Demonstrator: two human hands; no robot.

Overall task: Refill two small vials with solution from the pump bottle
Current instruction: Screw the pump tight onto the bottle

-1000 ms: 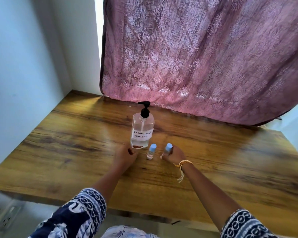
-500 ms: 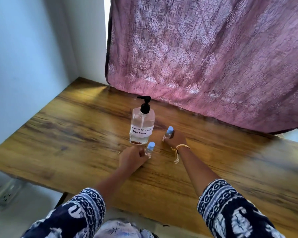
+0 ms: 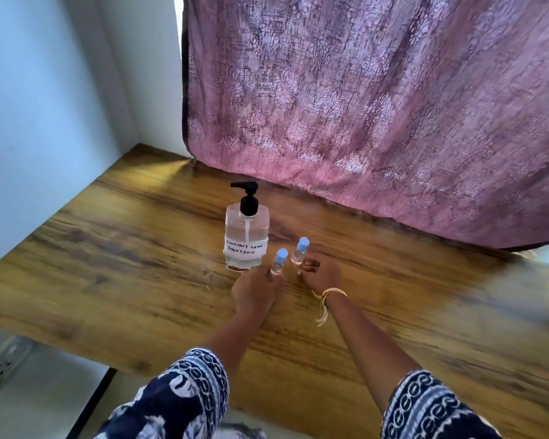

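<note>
A clear pump bottle [image 3: 247,236] with a black pump and a handwritten "contact lens solution" label stands on the wooden table [image 3: 124,248]. Right of it and a little nearer to me are two small clear vials with light blue caps. My left hand [image 3: 255,291] grips the base of the left vial [image 3: 279,263], next to the bottle's lower right corner. My right hand [image 3: 322,275], with a yellow thread band on the wrist, pinches the base of the right vial [image 3: 299,254]. Both vials are capped and lean slightly to the right.
A mauve patterned curtain [image 3: 377,122] hangs down to the table's back edge behind the bottle. A pale wall borders the table on the left. A wall socket [image 3: 5,364] sits below the table's front left corner. The table's front edge runs under my forearms.
My right hand has brought its vial back toward me, so the two vials now stand close together. My left hand still holds the other vial beside the bottle.
</note>
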